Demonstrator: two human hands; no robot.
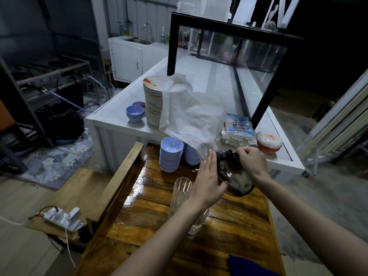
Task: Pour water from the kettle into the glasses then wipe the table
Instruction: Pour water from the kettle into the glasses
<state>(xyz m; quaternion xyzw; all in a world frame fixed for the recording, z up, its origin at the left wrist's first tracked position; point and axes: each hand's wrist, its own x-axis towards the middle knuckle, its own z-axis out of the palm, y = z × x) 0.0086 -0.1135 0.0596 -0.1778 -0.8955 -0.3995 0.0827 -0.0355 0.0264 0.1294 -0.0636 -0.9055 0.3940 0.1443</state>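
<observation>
A shiny metal kettle (238,181) with a black lid stands on the wet wooden table (151,216). My right hand (252,159) is closed on the black top of the kettle. My left hand (209,177) lies flat with fingers straight, its palm against the kettle's left side. A clear ribbed glass (182,189) stands just left of my left wrist. A second glass (197,224) is partly hidden under my left forearm. A blue cloth (249,265) lies at the table's near edge.
Two stacks of lilac bowls (171,154) stand at the table's far end. Behind is a white counter (111,121) with a tall plate stack (154,102) under a white cloth (189,112), packets and a glass case. A power strip (62,217) lies on a bench at left.
</observation>
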